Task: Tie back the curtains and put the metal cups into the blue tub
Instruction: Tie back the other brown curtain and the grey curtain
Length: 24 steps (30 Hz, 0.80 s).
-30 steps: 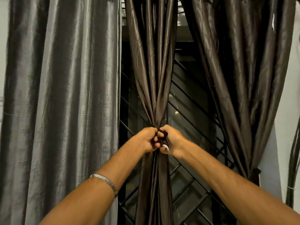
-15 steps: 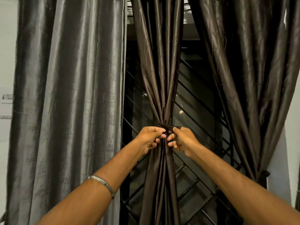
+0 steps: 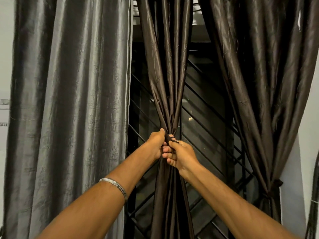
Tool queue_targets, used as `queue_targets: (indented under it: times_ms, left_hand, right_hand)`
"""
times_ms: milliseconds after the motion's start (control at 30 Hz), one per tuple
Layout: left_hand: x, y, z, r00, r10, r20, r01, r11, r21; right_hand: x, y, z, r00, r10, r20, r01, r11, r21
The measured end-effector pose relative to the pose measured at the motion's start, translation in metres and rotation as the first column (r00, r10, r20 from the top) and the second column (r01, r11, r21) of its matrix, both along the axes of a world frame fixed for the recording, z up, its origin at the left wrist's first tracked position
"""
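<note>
No table, shelf or floor in view; curtains hang beside the hands [image 3: 172, 150], before a barred window [image 3: 207, 128].

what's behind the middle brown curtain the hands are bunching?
Behind the middle brown curtain: a dark window with diagonal black grille bars. The strip directly behind the gathered fabric, both hands and arms is covered.

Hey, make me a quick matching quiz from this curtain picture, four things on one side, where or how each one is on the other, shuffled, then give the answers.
Things:
1. grey curtain
2. middle brown curtain
3. right brown curtain
4. bracelet

States:
A. on the left wrist
B. gathered where the left hand and right hand grip it
C. hanging loose at the left
D. already tied back low at the right

Pairs: 1-C, 2-B, 3-D, 4-A
</note>
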State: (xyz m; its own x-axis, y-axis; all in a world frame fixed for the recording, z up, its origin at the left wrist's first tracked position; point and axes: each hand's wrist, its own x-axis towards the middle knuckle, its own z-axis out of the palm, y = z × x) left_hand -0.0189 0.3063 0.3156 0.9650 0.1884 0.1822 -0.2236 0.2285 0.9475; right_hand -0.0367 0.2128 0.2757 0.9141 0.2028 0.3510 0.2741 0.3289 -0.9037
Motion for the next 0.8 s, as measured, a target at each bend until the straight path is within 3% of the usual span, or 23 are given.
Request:
queue_targets:
  times_ms: [200,400,667,800]
  left_hand:
    - [-0.002,0.003,0.003,0.999,0.05,0.019,-0.051,0.998,0.036]
    - [-0.006,0.001,0.003,0.998,0.062,0.008,-0.062,0.997,0.04]
    - [-0.003,-0.002,-0.007,0.987,0.144,0.065,-0.15,0.984,0.098]
    - [-0.001,-0.005,-0.013,0.983,0.146,0.109,-0.15,0.988,0.036]
  right_hand:
    - [0.016,-0.007,-0.006,0.988,-0.07,-0.137,0.057,0.994,-0.098]
    - [0.024,-0.005,0.004,0.977,-0.167,-0.134,0.149,0.979,-0.138]
    - [0.026,-0.003,0.025,0.974,-0.078,-0.213,0.082,0.997,0.012]
    - [0.029,0.003,0.026,0.968,-0.152,-0.202,0.154,0.988,-0.006]
